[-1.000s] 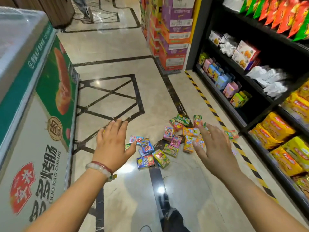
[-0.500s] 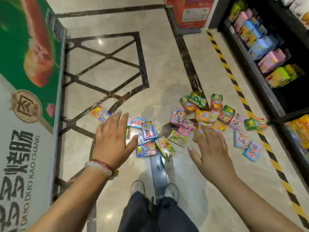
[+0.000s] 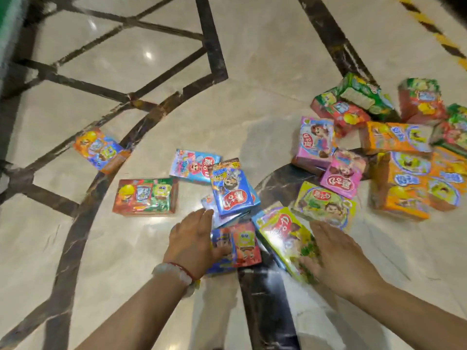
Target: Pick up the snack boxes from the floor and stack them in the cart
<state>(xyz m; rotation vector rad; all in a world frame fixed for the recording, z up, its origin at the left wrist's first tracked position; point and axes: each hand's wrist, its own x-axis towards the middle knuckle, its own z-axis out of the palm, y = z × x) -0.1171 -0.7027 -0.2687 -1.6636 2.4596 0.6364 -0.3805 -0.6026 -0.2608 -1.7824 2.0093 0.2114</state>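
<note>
I see both hands low in the frame, reaching down to the snack boxes scattered over the marble floor. My left hand lies just left of centre, fingers straight and held close together, its thumb side against the blue-and-red box at the lower middle; I cannot tell whether it presses or only touches. A white bead bracelet with a red cord sits on that wrist. My right hand is to the lower right, fingers straight and together, the fingertips resting along the right edge of the yellow-green box, which lies tilted beside the blue-and-red one. Neither hand has curled round a box.

Above the left hand a blue box leans on others in a small heap. A red-and-green box lies flat to the left of centre, and an orange box lies apart farther left. The larger cluster of pink, orange, red and green boxes fills the right side. Everything is blurred by motion. A yellow-and-black stripe crosses the upper right corner.
</note>
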